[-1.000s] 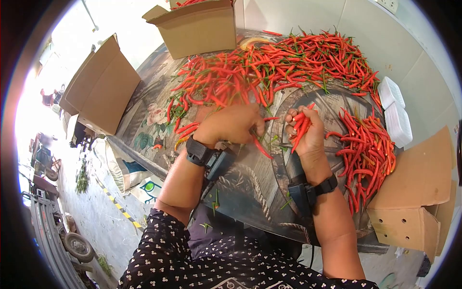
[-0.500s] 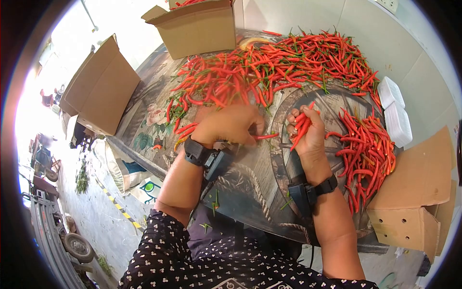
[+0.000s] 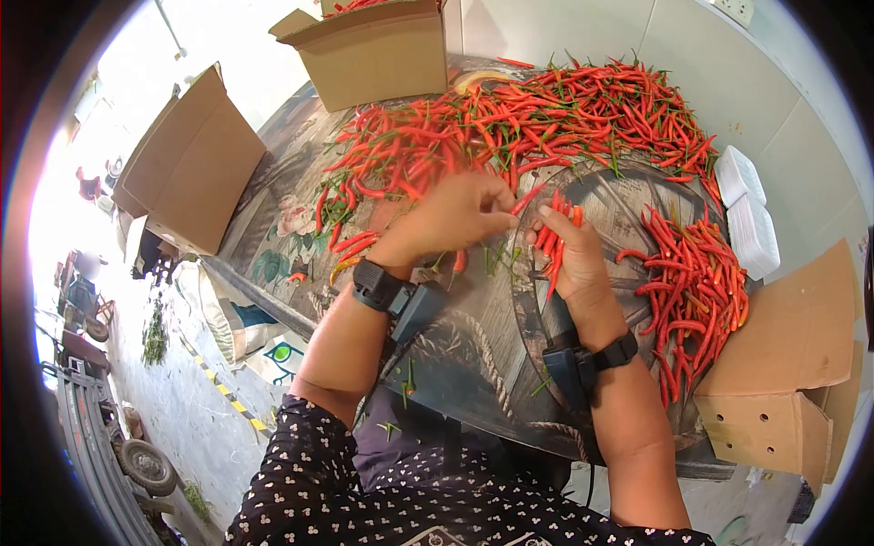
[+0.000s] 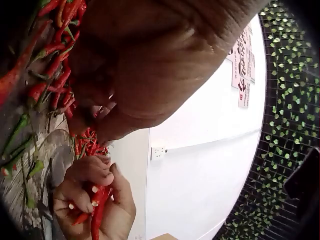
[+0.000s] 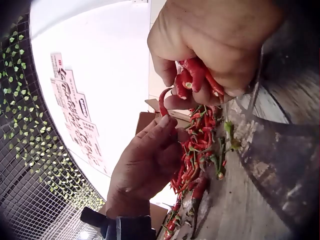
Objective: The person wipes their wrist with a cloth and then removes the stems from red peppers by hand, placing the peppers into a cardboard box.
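My left hand pinches one red chili beside my right hand. Curled fingers of the right hand grip a small bunch of red chilies, whose pale stemless ends face out in the left wrist view. In the right wrist view the left hand has the curved chili between thumb and fingers, its tip by the bunch. Past the left hand spreads a large heap of chilies with green stems. A smaller pile of chilies lies right of the right hand.
Cardboard boxes stand at the table's back and left; another box is at the right. White trays are stacked by the wall. Loose green stems lie near the front edge.
My left hand has shifted up and its chili now points up and right, close to the bunch. The right hand's thumb has moved over the bunch, and the bunch sits slightly more to the left.
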Demonstrator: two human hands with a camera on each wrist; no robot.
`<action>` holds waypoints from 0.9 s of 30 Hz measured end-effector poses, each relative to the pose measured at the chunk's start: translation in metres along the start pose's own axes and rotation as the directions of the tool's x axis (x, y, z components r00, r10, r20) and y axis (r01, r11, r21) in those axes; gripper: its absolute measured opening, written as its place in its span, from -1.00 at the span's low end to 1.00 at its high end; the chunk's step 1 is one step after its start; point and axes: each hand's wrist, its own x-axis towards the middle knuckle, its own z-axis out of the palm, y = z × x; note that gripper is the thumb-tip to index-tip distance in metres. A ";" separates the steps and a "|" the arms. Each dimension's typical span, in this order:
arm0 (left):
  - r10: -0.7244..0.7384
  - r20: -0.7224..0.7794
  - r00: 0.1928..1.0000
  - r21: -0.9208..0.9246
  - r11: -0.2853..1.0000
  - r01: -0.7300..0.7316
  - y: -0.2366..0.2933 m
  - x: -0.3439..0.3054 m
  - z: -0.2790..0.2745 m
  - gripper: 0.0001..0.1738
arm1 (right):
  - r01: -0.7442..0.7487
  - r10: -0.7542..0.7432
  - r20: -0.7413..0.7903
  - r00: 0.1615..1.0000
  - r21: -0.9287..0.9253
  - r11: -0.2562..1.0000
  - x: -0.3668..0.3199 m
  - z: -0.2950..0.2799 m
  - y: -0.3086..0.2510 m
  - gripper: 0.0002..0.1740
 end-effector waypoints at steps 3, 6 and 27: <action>0.047 0.065 0.997 0.092 0.994 -0.053 0.001 0.000 0.005 -0.83 | -0.007 0.008 0.013 1.000 -0.076 0.997 0.000 0.000 0.001 -0.86; 0.036 0.096 0.995 0.057 0.998 -0.042 -0.003 -0.001 0.005 -0.79 | -0.018 0.017 -0.008 1.000 -0.059 0.998 0.004 -0.004 0.004 -0.87; 0.035 0.094 0.995 -0.058 0.998 -0.029 0.007 -0.003 0.003 -0.83 | -0.009 0.010 -0.012 1.000 0.139 0.990 0.005 -0.007 0.004 -0.87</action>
